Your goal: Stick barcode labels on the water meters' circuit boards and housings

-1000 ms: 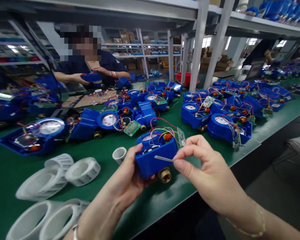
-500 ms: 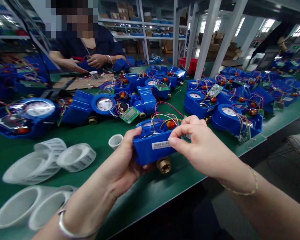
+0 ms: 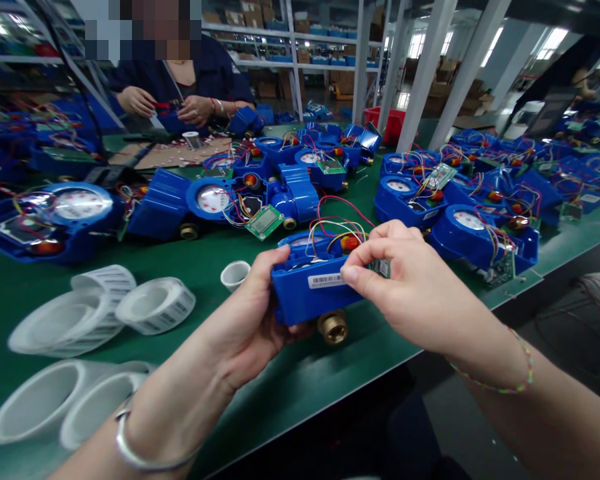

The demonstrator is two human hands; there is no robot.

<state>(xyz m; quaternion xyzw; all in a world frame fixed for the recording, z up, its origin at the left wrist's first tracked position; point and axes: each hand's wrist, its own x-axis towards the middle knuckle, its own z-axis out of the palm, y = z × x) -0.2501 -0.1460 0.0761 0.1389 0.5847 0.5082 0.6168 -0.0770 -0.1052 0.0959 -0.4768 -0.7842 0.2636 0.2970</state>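
Blue plastic makes up the meter housing point(image 3: 313, 293) that sits just above the near edge of the green worktop point(image 3: 290, 387), held between both hands. The left hand point(image 3: 253, 320) wraps its left end, thumb curled over the top rim and fingers closed beneath. The right hand point(image 3: 405, 280) is pinched at the housing's right end, thumb and forefinger pressing on the end of the white barcode label point(image 3: 326, 280) stuck along the front face. A brass fitting point(image 3: 333, 327) pokes out at the housing's 6 o'clock.

Risks, as I judge them: the label may go on crooked or wrinkled if the thumb drags sideways while pressing. Loose coloured wires point(image 3: 337, 227) arch out of the open top at 12 o'clock, close to the right knuckles; a snag could pull a lead off. The housing hangs near the worktop's edge, so a slackened left grip may drop it to the floor.

At 9 o'clock lie label rolls point(image 3: 155, 305) and a small white cap point(image 3: 235, 274). At 11 o'clock a co-worker's hands point(image 3: 195, 110) work on another unit.
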